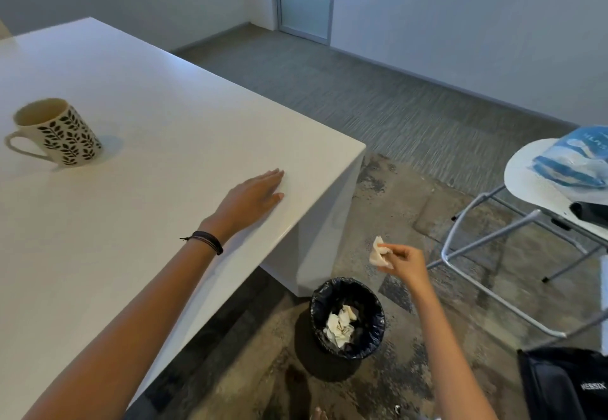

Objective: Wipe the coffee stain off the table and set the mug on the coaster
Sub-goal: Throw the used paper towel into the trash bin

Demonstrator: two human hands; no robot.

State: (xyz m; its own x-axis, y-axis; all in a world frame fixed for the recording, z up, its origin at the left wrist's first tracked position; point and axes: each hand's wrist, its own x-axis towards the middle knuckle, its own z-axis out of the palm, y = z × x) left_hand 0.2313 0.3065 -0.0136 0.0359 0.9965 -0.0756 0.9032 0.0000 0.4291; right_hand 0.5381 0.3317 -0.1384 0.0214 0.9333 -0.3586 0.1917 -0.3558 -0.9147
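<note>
A cream mug (57,133) with a black leaf pattern stands upright on the white table (164,107) at the left, its handle pointing left. My left hand (253,197) lies flat on the table near its right edge, fingers together, holding nothing. My right hand (403,260) is off the table, out over the floor, pinching a crumpled, stained tissue (378,252) above and a little right of a small bin (348,317). No coaster and no stain can be seen on the table.
The bin has a black liner and crumpled tissues inside, and stands on the floor by the table's corner. A white chair (539,186) with a blue tissue pack (575,156) stands at the right. A black bag (562,383) sits at the bottom right.
</note>
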